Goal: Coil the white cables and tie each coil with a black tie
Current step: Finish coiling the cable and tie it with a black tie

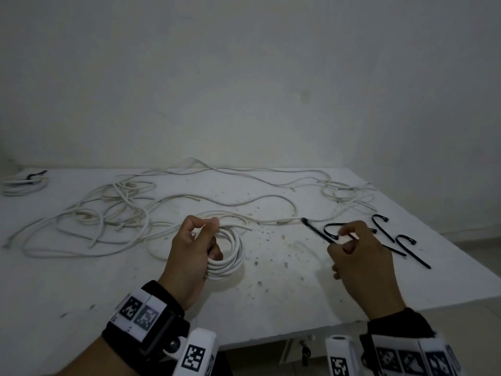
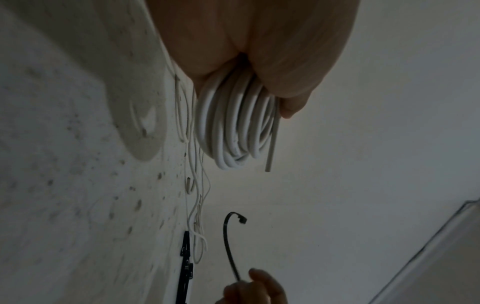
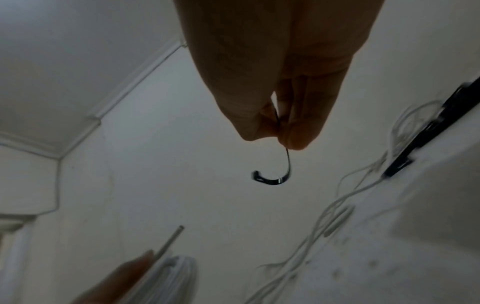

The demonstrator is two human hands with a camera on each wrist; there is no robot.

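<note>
My left hand [image 1: 196, 248] grips a coil of white cable [image 1: 230, 256] above the table's middle; the same coil [image 2: 233, 127] hangs from the fingers in the left wrist view, with a loose cut end [image 2: 270, 156] sticking out. My right hand [image 1: 352, 245] pinches a curved black tie [image 1: 329, 230] to the right of the coil, lifted off the table. In the right wrist view the tie [image 3: 280, 174] hooks down from thumb and finger. Loose white cables [image 1: 108, 213] sprawl over the table behind.
Spare black ties [image 1: 401, 242] lie at the table's right side. A tied white coil [image 1: 24, 183] sits at the far left corner. More loose cable [image 1: 344, 192] is bunched at the far right. The white table [image 1: 271, 308] ends near my wrists; a wall stands behind.
</note>
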